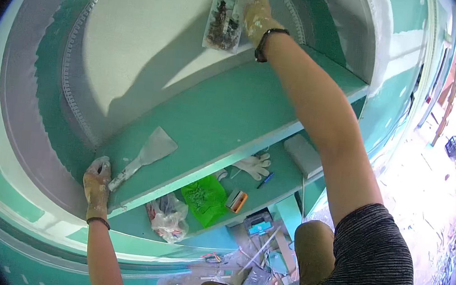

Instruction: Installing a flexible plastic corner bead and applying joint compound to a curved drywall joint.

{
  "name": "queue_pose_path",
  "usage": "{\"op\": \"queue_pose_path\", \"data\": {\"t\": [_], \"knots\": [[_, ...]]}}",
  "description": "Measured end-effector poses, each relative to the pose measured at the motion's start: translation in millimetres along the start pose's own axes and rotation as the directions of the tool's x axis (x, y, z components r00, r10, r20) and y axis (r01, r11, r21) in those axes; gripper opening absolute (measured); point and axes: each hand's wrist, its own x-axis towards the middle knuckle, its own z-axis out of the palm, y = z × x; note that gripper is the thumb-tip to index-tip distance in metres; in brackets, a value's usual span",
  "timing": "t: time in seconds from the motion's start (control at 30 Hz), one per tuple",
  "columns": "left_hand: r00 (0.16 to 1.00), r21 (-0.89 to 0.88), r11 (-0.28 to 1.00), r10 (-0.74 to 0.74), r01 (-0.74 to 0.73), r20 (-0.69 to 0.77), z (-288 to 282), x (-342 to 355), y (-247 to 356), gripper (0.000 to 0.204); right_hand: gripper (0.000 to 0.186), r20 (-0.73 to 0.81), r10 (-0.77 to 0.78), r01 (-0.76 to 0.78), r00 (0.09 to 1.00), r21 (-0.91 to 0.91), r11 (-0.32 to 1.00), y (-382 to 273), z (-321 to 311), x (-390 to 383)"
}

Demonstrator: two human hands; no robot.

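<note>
My right hand, smeared with plaster, is raised against the pale back of the arched niche. Its fingers are closed on the side of a long rectangular plaster-smeared tool, white and dark brown on its face; the exact kind cannot be made out. At the left end of the green shelf, my left hand rests by the wall with curled, whitened fingers. Whether anything is in them does not show. Just beside it lies a wide putty knife, its handle toward that hand and its whitish blade pointing away.
Toothed corner bead edges the niche. The lower shelf holds a clear plastic bag, a bright green bag, an orange-edged block, white gloves and a blue pen. Tools and debris litter the floor below.
</note>
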Motion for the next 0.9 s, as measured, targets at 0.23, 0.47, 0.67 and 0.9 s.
{"op": "queue_pose_path", "data": {"t": [0.23, 0.47, 0.67, 0.9], "knots": [[0.997, 0.089, 0.994, -0.052, 0.057, -0.051, -34.8, -20.8, 1.3, 0.036, 0.040, 0.176, 0.818, -0.620, 0.547, 0.742, 0.255, -123.2, -8.0, -30.6], [0.999, 0.078, 0.997, 0.010, -0.008, -0.032, -21.3, -4.5, -36.9, 0.039, 0.041, 0.251, 0.782, -0.650, 0.571, 0.720, 0.243, -96.3, -30.2, -31.2], [0.989, 0.071, 0.986, -0.151, 0.151, -0.002, -21.0, -11.1, -11.1, 0.036, 0.043, 0.174, 0.815, -0.604, 0.552, 0.758, 0.247, -124.3, -30.9, -22.2], [0.996, -0.066, 0.993, -0.094, 0.093, -0.004, -21.6, -11.3, -19.1, 0.037, 0.043, 0.120, 0.765, -0.638, 0.633, 0.640, 0.428, -89.7, -32.7, -14.5]]}}
